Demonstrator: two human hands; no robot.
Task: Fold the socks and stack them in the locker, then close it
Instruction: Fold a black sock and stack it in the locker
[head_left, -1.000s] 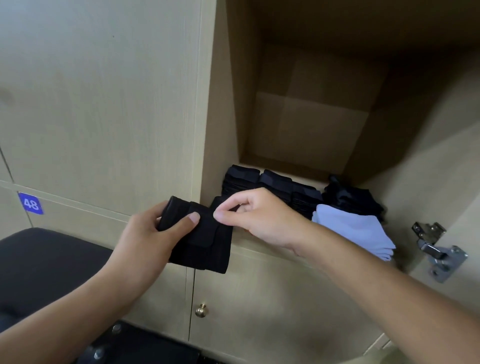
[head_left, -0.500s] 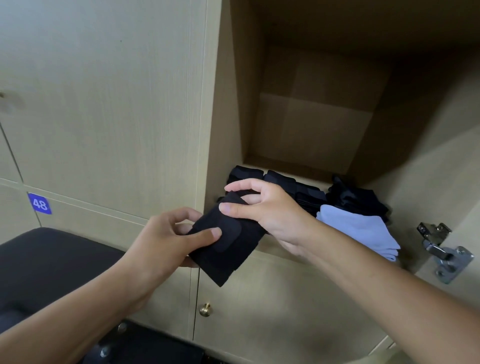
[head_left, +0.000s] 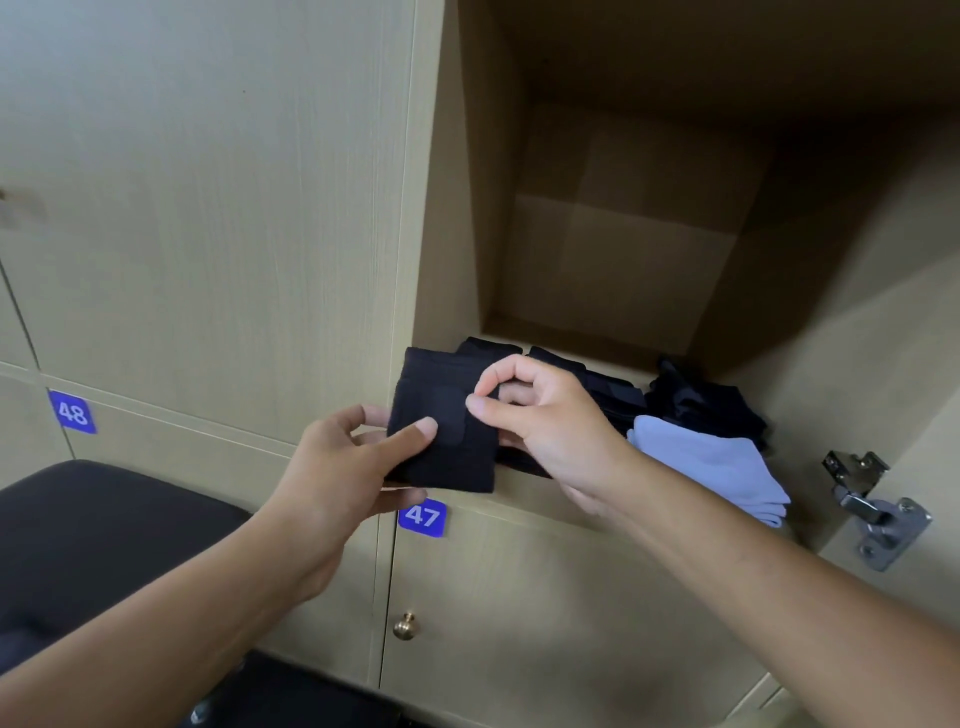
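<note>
Head view: both hands hold a folded black sock (head_left: 441, 421) just in front of the open locker (head_left: 613, 234), at the level of its lower lip. The left hand (head_left: 337, 467) pinches the sock's left side, thumb on the front and fingers behind, probably to keep the layers from springing apart. The right hand (head_left: 540, 415) pinches the sock's right edge between thumb and forefinger, its other fingers curled, likely steadying the fold before it goes in. Inside, dark folded socks (head_left: 597, 384) sit in a row along the front of the locker floor, leaving the back bare; that keeps them within easy reach. A pale blue sock (head_left: 711, 462) lies at the right, overhanging the lip, with a loose dark heap (head_left: 701, 400) behind it, seemingly unfolded. The door hinge (head_left: 872, 504) shows the locker stands open.
</note>
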